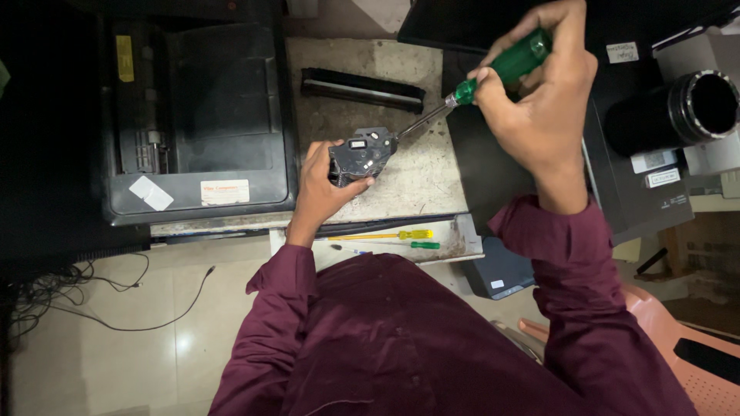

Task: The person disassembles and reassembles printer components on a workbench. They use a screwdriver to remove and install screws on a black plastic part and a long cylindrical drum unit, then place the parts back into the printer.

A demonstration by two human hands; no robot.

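screwdriver (509,63): green handle | cartridge part (361,154): black | sleeve (574,254): maroon | printer (196,115): dark grey

Viewpoint: one head-worn camera, directly above the worktable (432,177).
Facing: straight down.
Nearness: close, worktable just below at arm's reach.
Frame: worktable upper centre, wearer's torso beneath it.

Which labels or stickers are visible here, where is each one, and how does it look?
Yellow label: printer's top left, tall narrow strip.
White sticker: printer's front edge, tilted, blank rectangle.
Pale label: beside the sticker, wide rectangle, reddish print.
White tag: dark machine at right, small rectangle.
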